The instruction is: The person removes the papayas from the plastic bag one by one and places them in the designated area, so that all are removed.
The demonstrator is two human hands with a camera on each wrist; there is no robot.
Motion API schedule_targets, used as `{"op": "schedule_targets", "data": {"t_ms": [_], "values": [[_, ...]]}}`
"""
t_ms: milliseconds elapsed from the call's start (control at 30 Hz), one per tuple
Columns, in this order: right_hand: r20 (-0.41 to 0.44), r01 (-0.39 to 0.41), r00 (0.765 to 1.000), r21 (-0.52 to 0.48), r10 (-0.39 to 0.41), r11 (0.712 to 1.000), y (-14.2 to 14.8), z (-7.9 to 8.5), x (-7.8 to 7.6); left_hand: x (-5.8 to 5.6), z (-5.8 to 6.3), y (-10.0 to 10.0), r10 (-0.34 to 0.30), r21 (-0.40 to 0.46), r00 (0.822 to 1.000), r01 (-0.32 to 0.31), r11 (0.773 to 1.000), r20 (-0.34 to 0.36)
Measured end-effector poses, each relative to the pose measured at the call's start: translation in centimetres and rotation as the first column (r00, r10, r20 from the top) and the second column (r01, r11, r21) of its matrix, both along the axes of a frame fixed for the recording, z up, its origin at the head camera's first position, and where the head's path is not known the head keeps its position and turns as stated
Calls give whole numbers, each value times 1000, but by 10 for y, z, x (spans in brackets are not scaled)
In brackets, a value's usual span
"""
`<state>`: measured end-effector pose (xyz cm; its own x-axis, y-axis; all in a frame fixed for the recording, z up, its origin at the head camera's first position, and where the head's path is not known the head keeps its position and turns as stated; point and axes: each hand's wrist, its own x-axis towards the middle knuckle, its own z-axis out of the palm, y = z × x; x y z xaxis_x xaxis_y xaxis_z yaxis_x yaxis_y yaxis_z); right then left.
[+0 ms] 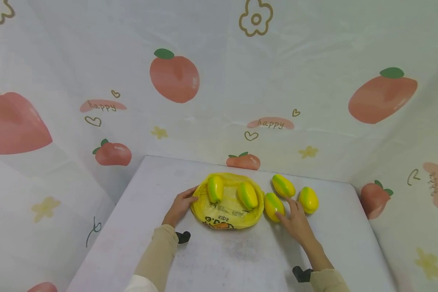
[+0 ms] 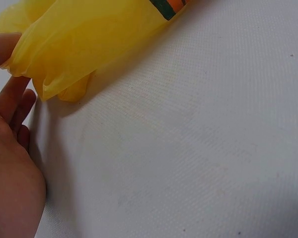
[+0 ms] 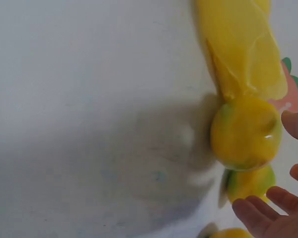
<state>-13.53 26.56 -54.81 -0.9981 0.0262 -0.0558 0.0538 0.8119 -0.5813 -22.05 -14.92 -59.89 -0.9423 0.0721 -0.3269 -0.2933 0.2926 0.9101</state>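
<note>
A yellow plastic bag (image 1: 219, 219) with printed lettering lies on the table, its mouth spread wide. Two yellow-and-green mango-like fruits rest in it, one left (image 1: 215, 188) and one right (image 1: 247, 195). My left hand (image 1: 180, 207) pinches the bag's left rim between thumb and fingers; the left wrist view shows the gathered film (image 2: 54, 64) there. Just right of the bag sits another such fruit (image 1: 273, 207). My right hand (image 1: 297, 221) is spread beside it, thumb close to its near side, fingers straight; contact is hard to tell. In the right wrist view this fruit (image 3: 246, 133) stands beside the palm.
Two more mango-like fruits lie on the white table (image 1: 219, 263), one behind the right hand (image 1: 283, 185) and one farther right (image 1: 308, 200). A white curtain printed with peaches (image 1: 175, 79) hangs behind and along both sides. Black wrist mounts (image 1: 302, 274) sit at both cuffs.
</note>
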Motion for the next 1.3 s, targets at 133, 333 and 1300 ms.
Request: {"op": "schedule_targets", "data": {"t_ms": [133, 333, 1300], "values": [[-23, -10, 1000, 21, 11, 1000, -4, 6, -2, 0, 0, -1, -3, -6, 1000, 3, 1000, 3], [-21, -32, 999, 73, 33, 997, -14, 19, -2, -1, -2, -2, -16, -1, 1000, 16, 1000, -1], [-41, -302, 934, 435, 354, 848, -62, 16, -17, -1, -2, -3, -11, 7, 1000, 11, 1000, -2]]}}
